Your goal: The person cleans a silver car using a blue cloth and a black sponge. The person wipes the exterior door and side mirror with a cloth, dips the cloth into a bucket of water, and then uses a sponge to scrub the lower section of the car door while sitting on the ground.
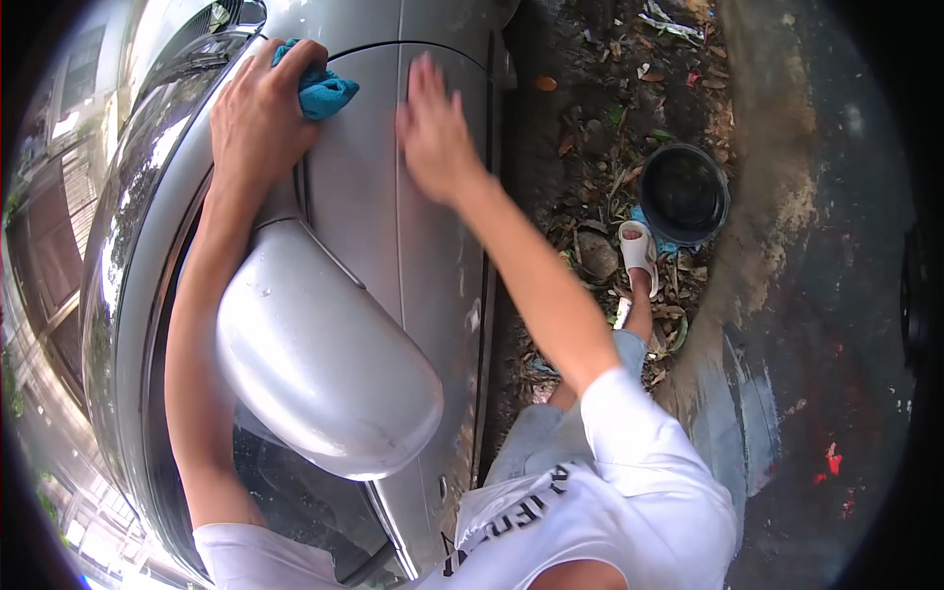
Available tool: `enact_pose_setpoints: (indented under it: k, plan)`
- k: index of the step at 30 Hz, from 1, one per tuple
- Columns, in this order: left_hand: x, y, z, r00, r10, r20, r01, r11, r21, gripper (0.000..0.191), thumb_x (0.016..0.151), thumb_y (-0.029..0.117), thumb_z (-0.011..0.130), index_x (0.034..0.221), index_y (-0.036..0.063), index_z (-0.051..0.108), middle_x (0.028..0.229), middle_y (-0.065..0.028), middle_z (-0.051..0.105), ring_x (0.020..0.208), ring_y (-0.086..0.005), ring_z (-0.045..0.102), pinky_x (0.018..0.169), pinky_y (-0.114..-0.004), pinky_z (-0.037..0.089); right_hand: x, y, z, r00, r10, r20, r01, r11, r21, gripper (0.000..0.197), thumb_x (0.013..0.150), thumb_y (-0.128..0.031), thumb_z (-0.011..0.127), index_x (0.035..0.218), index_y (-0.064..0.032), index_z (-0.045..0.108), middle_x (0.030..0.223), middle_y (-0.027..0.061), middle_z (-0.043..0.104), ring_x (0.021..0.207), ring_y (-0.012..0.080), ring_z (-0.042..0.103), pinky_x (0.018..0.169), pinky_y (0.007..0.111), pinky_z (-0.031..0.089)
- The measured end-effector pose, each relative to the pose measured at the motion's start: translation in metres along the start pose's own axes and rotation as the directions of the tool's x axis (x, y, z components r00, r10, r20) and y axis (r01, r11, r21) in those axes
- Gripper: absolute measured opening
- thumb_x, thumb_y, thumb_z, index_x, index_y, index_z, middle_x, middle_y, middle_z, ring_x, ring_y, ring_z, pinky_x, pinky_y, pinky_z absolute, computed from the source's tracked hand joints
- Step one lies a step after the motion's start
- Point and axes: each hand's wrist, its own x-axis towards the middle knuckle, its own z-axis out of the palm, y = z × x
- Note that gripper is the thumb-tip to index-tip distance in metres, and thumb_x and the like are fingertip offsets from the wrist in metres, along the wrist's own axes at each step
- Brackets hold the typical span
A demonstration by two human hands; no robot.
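Note:
My left hand [265, 110] rests near the base of the windshield of a silver car, its fingers closed on a bunched teal cloth [324, 94]. To its right, my right hand [436, 133] lies against or just over the car's front side panel [369, 169], fingers extended and slightly blurred, holding nothing. Between and below my forearms is the silver side mirror housing [332, 354], with a few water drops on it. The windshield [140, 169] curves along the left and reflects buildings.
A round black basin [684, 193] stands on ground strewn with dry leaves and litter, right beside my foot in a light slide sandal [638, 254]. A stained wall or pavement surface [833, 295] runs along the right. The mirror juts out between my arms.

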Motion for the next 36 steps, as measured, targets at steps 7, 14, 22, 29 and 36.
enact_pose_setpoints:
  k: [7, 14, 22, 29, 36]
  plan:
    - [-0.022, -0.016, -0.005, 0.990, -0.068, 0.126, 0.072, 0.997, -0.022, 0.043, 0.069, 0.008, 0.076, 0.109, 0.0205, 0.063, 0.108, -0.0108, 0.064, 0.103, -0.0389, 0.065, 0.083, -0.048, 0.053, -0.297, -0.131, 0.045, 0.871, 0.194, 0.451, -0.328, 0.914, 0.239, 0.093, 0.087, -0.006, 0.062, 0.160, 0.0030, 0.006, 0.167, 0.0276, 0.000, 0.155, 0.0442, 0.004, 0.121, 0.065, 0.008]
    - [0.008, 0.011, -0.003, 0.988, -0.099, 0.119, 0.102, 0.995, -0.016, 0.041, 0.070, 0.011, 0.079, 0.108, 0.0206, 0.065, 0.107, -0.0090, 0.065, 0.103, -0.0336, 0.066, 0.083, -0.045, 0.053, -0.015, 0.083, 0.025, 0.894, 0.444, -0.067, -0.369, 0.811, 0.455, 0.061, 0.110, -0.036, 0.030, 0.159, -0.0006, 0.021, 0.168, 0.0171, 0.017, 0.156, 0.0320, 0.015, 0.126, 0.049, 0.012]
    - [-0.017, -0.016, -0.011, 0.984, -0.109, 0.140, 0.103, 0.994, 0.046, 0.042, 0.069, 0.013, 0.080, 0.108, 0.0200, 0.066, 0.111, -0.0086, 0.064, 0.103, -0.0328, 0.066, 0.083, -0.045, 0.053, -0.233, -0.090, 0.051, 0.890, 0.373, 0.261, -0.439, 0.856, 0.272, 0.068, 0.105, -0.016, 0.040, 0.161, 0.0005, 0.006, 0.168, 0.0256, 0.001, 0.155, 0.0447, 0.007, 0.123, 0.059, 0.012]
    - [0.001, 0.005, 0.005, 0.983, -0.117, 0.144, 0.118, 0.993, 0.004, 0.046, 0.068, 0.010, 0.080, 0.111, 0.0194, 0.066, 0.113, -0.0088, 0.065, 0.105, -0.0326, 0.066, 0.085, -0.044, 0.053, 0.017, 0.112, 0.015, 0.833, 0.533, 0.149, -0.546, 0.752, 0.368, 0.065, 0.109, -0.038, 0.025, 0.160, 0.0002, 0.012, 0.169, 0.0177, 0.008, 0.156, 0.0328, 0.010, 0.124, 0.058, 0.011]
    - [-0.015, -0.014, -0.007, 0.982, -0.126, 0.142, 0.120, 0.991, 0.056, 0.046, 0.068, 0.010, 0.080, 0.111, 0.0206, 0.066, 0.116, -0.0100, 0.065, 0.107, -0.0341, 0.065, 0.086, -0.045, 0.053, -0.234, -0.080, 0.044, 0.878, 0.305, 0.369, -0.422, 0.858, 0.293, 0.084, 0.099, -0.019, 0.052, 0.161, -0.0001, 0.000, 0.168, 0.0242, -0.004, 0.155, 0.0438, -0.002, 0.121, 0.066, 0.007]
